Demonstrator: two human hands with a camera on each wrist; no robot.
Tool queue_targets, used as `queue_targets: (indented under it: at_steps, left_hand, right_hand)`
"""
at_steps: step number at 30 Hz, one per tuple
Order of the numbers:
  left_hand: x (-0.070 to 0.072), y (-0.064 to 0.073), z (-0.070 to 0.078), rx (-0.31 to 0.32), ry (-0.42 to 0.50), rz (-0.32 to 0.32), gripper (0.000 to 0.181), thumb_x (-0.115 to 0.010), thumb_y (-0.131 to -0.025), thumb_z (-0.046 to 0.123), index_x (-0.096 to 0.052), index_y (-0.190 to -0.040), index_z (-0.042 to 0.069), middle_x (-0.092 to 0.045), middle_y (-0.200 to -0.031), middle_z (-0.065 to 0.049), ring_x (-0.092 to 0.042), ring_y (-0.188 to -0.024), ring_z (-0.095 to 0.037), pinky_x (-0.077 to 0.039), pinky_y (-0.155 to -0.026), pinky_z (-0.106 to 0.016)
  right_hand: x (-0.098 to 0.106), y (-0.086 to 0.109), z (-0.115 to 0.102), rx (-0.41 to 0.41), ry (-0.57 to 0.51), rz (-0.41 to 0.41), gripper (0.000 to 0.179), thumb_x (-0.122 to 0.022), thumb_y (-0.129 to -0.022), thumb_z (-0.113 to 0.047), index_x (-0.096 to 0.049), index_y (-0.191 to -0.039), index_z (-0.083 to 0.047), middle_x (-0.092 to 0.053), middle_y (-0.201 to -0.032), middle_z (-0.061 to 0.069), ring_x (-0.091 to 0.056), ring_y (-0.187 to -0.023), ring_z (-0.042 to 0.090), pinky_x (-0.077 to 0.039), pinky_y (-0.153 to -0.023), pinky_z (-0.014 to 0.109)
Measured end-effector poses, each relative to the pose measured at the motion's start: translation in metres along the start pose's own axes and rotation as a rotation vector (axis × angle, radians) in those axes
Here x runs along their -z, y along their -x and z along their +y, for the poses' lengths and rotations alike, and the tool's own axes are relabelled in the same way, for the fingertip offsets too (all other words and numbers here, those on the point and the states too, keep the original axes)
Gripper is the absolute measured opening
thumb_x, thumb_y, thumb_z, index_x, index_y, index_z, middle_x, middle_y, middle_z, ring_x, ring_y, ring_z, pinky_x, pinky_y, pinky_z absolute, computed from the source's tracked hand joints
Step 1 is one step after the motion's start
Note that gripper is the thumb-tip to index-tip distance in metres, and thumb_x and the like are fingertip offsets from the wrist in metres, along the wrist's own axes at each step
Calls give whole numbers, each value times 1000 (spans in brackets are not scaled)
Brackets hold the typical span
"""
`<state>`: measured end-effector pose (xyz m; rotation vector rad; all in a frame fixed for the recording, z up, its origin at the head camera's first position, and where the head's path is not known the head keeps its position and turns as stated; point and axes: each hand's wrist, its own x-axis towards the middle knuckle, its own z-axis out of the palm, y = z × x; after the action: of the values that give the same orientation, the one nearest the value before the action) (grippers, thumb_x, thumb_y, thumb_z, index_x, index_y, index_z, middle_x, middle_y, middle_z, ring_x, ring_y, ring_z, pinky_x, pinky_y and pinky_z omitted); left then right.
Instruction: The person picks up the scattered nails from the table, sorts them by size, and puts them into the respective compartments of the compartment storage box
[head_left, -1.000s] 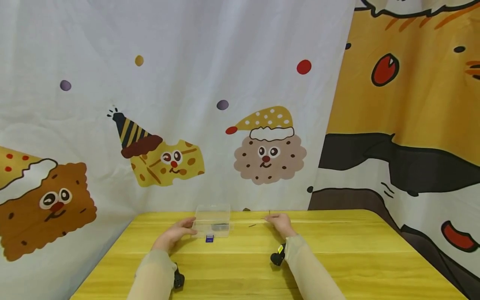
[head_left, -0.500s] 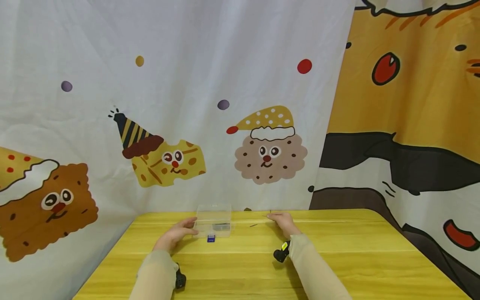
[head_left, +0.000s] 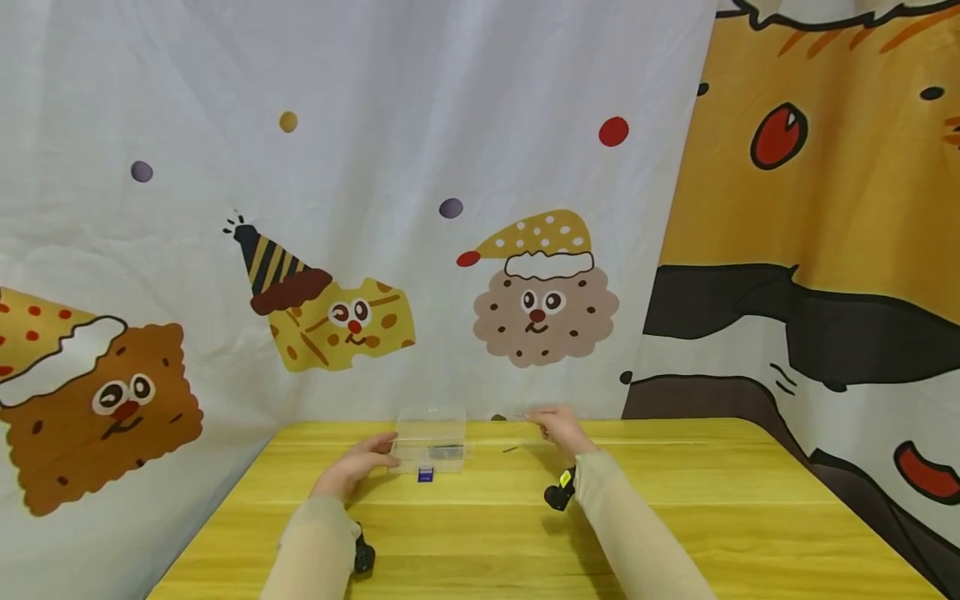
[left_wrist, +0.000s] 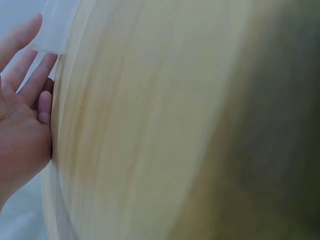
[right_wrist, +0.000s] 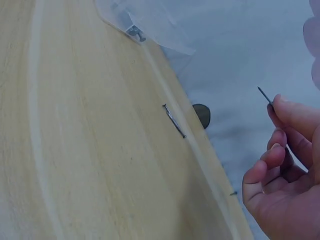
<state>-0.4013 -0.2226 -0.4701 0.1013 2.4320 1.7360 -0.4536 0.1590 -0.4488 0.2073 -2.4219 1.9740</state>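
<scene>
A clear plastic box (head_left: 408,460) stands near the table's far edge with its lid raised. Several dark nails (head_left: 447,452) lie inside it, and a blue tab (head_left: 425,475) is at its front. My left hand (head_left: 354,468) touches the box's left side, fingers mostly extended; the left wrist view catches the fingertips right at the box corner. To the right of the box, my right hand (right_wrist: 282,165) pinches a single nail (right_wrist: 265,95) between thumb and forefinger, its point sticking out. Its other fingers curl loosely.
Between the box and my right hand, dark nails (right_wrist: 173,121) lie close together on the wooden table (head_left: 480,533). A small nail (right_wrist: 233,193) shows near the far edge. Behind the table hangs a printed cloth (head_left: 420,108).
My right hand has risen slightly from the tabletop near the far edge with the nail. The left hand stays at the box, and the head view has shifted slightly.
</scene>
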Motion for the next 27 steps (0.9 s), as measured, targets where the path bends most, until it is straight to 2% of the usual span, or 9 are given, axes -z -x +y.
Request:
queue_targets:
  at_steps: [4, 8, 11, 15, 17, 23, 27]
  left_hand:
    - [0, -1, -1, -8, 9, -5, 72, -73, -81, 8, -41, -146, 0, -37, -145, -30, -32, -134, -47, -19, -108, -64]
    - [0, -2, -3, -10, 12, -1, 72, -73, -82, 8, -41, -146, 0, -37, -145, -30, -32, -134, -46, -18, -108, -64]
    - [0, -3, -4, -6, 11, 3, 72, -73, -82, 8, -41, -146, 0, -37, -145, -30, -32, -134, -46, -18, -108, -64]
    - [1, -3, -4, -3, 9, 4, 71, -73, -82, 8, -41, -145, 0, -37, -146, -30, -32, -134, -47, -18, -108, -64]
    - [1, -4, -4, -3, 4, 5, 71, -73, -82, 8, -42, -145, 0, -37, -145, -30, -32, -134, -47, -19, -108, -65]
    - [1, -3, -2, -3, 6, 3, 72, -73, -82, 9, -41, -146, 0, -37, -146, -30, -31, -134, -47, -19, -108, -64]
    - [0, -2, 0, -1, 5, 3, 71, -73, -82, 9, -41, -146, 0, -37, -146, -31, -31, -135, -47, -19, -108, -64]
  right_hand:
    - [-5, -4, -4, -11, 0, -29, 32, -62, -94, -9, -64, -119, 11, -59, -78, 9, -40, -62, 22, -43, -67, 41]
    - [-13, -4, -9, -16, 34, -54, 32, -65, -92, -11, -66, -117, 10, -66, -92, 11, -41, -60, 16, -42, -63, 37]
    - [-19, -2, -13, -13, 63, -72, 30, -65, -92, -12, -67, -114, 8, -66, -92, 12, -39, -58, 16, -40, -61, 36]
    - [-27, -1, -16, 4, 77, -105, 26, -64, -93, -11, -70, -112, 6, -66, -89, 11, -36, -57, 17, -38, -60, 37]
    - [-31, -2, -16, 13, 79, -122, 25, -63, -94, -12, -70, -111, 5, -66, -84, 6, -34, -54, 15, -35, -59, 36]
    - [-42, -4, -19, 15, 73, -171, 27, -64, -94, -13, -69, -113, 5, -53, -62, 1, -26, -47, 9, -33, -59, 37]
    - [-48, -4, -22, 20, 107, -184, 31, -65, -93, -15, -68, -115, 6, -48, -56, -3, -25, -45, 9, -34, -58, 39]
